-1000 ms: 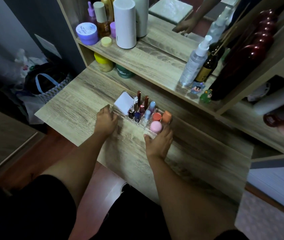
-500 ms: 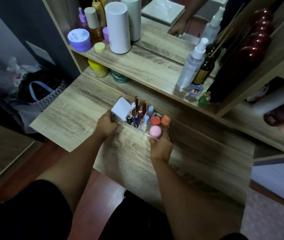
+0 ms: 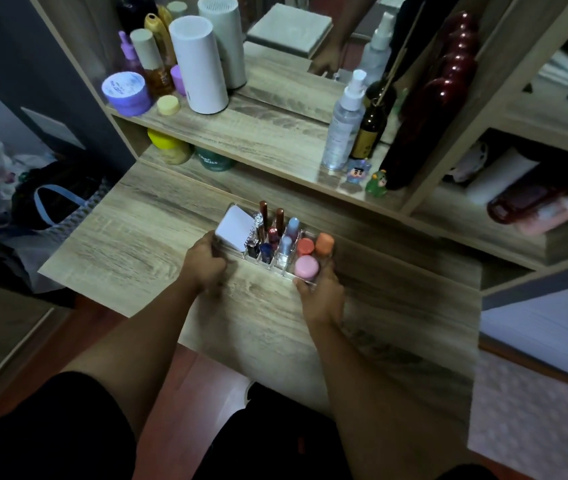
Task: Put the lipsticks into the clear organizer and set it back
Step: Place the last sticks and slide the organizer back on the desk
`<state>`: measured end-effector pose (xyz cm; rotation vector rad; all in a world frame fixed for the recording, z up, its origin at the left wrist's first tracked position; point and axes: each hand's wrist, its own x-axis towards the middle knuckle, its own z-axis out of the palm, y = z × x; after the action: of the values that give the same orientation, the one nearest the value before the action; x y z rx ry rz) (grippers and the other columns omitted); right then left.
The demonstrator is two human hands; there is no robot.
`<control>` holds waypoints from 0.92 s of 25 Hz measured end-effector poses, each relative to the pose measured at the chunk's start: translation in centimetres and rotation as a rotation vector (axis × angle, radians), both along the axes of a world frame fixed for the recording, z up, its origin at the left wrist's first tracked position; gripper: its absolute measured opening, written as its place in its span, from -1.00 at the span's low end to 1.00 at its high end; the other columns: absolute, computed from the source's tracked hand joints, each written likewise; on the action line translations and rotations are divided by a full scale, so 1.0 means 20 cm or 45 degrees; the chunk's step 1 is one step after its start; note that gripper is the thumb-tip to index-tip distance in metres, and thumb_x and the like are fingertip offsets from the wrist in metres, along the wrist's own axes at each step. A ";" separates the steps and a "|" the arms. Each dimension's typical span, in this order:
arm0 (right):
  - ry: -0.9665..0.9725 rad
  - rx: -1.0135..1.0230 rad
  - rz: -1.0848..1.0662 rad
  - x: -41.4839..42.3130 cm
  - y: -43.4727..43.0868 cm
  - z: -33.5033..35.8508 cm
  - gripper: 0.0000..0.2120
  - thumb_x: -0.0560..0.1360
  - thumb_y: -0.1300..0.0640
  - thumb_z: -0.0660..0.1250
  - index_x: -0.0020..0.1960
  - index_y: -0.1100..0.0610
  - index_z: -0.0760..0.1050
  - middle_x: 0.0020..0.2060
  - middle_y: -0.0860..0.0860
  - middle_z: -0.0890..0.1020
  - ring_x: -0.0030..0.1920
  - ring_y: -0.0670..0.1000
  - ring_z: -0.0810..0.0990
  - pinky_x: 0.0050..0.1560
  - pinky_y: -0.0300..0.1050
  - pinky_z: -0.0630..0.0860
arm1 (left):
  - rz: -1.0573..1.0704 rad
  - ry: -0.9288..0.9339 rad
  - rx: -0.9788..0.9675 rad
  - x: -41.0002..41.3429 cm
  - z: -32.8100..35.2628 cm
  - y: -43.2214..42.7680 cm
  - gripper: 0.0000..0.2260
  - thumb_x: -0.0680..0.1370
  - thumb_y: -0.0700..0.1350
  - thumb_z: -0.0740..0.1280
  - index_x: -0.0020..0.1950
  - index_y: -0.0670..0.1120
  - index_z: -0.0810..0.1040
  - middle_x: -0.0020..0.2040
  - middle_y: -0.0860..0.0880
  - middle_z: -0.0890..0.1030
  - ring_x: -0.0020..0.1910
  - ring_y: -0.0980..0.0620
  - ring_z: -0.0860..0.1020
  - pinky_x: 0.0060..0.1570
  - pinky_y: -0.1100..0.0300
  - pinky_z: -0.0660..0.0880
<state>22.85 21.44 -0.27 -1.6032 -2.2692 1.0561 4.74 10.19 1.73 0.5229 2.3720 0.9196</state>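
Observation:
The clear organizer (image 3: 289,271) sits on the wooden desk (image 3: 144,244), near its middle. Several lipsticks (image 3: 268,233) stand upright in its compartments, dark red, blue and pale blue. A white compact (image 3: 234,228) fills its left end, and orange, red and pink round caps (image 3: 306,266) its right end. My left hand (image 3: 204,263) grips the organizer's left end. My right hand (image 3: 320,292) grips its right front corner, fingers under the pink cap.
A shelf (image 3: 258,133) runs just behind and above the desk, with a white cylinder (image 3: 199,64), a purple jar (image 3: 124,91), a spray bottle (image 3: 343,123) and two small figurines (image 3: 367,176). A yellow jar (image 3: 168,145) and a green one stand under it. A bag (image 3: 57,202) lies left.
Both hands closed in on the organizer's ends and now grip it; the left hand went from resting flat beside it to curled around its end. The organizer has moved slightly.

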 end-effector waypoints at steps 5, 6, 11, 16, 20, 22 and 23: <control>-0.017 0.016 0.062 0.16 0.05 0.00 -0.25 0.44 0.05 0.41 0.50 0.04 0.10 0.15 0.18 0.63 0.09 0.20 0.61 0.07 0.00 0.56 | -0.019 0.030 -0.034 0.12 0.01 0.04 -0.39 0.17 -0.15 0.15 0.23 -0.10 0.47 0.10 -0.22 0.63 0.10 -0.21 0.56 0.07 0.11 0.45; -0.035 0.027 0.078 0.19 0.06 0.00 -0.25 0.44 0.05 0.41 0.51 0.04 0.09 0.14 0.20 0.63 0.08 0.20 0.62 0.06 0.01 0.56 | -0.026 0.037 -0.048 0.15 0.01 0.04 -0.39 0.16 -0.14 0.16 0.23 -0.09 0.47 0.09 -0.21 0.63 0.09 -0.21 0.56 0.06 0.11 0.44; 0.034 0.043 0.141 0.37 0.13 0.01 -0.21 0.46 0.10 0.40 0.53 0.08 0.01 0.20 0.17 0.60 0.10 0.15 0.61 0.11 -0.02 0.56 | -0.021 0.050 -0.054 0.30 0.00 0.10 -0.39 0.15 -0.17 0.11 0.21 -0.10 0.48 0.05 -0.23 0.64 0.03 -0.20 0.56 -0.05 0.19 0.39; -0.038 0.084 0.194 0.54 0.22 0.01 -0.20 0.45 0.03 0.40 0.53 0.10 0.02 0.23 0.19 0.57 0.14 0.16 0.58 0.12 -0.08 0.50 | -0.004 0.082 -0.085 0.48 -0.01 0.18 -0.38 0.15 -0.17 0.10 0.22 -0.11 0.47 0.03 -0.26 0.63 0.04 -0.26 0.55 -0.05 0.13 0.41; -0.090 0.116 0.210 0.68 0.30 0.01 -0.21 0.45 -0.02 0.39 0.52 0.09 0.04 0.19 0.16 0.60 0.11 0.15 0.59 0.10 -0.08 0.53 | 0.012 0.077 -0.062 0.61 -0.01 0.25 -0.37 0.16 -0.17 0.10 0.24 -0.08 0.46 0.06 -0.25 0.63 0.05 -0.23 0.55 -0.04 0.17 0.38; -0.098 0.129 0.219 0.74 0.34 0.01 -0.24 0.45 -0.03 0.39 0.51 0.10 0.07 0.18 0.15 0.61 0.11 0.15 0.60 0.10 -0.07 0.53 | 0.011 0.085 -0.054 0.67 -0.01 0.29 -0.36 0.16 -0.16 0.10 0.25 -0.07 0.46 0.07 -0.25 0.63 0.07 -0.25 0.55 -0.02 0.15 0.39; -0.091 0.129 0.215 0.77 0.35 0.02 -0.25 0.45 -0.02 0.39 0.50 0.11 0.09 0.17 0.15 0.61 0.11 0.14 0.60 0.09 -0.08 0.53 | 0.005 0.095 -0.056 0.69 -0.01 0.31 -0.37 0.17 -0.15 0.11 0.25 -0.07 0.46 0.07 -0.25 0.63 0.07 -0.26 0.55 -0.02 0.14 0.40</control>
<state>38.25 28.50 0.04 -1.4541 -2.4992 0.9163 18.59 16.30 1.43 0.5437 2.4549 0.8613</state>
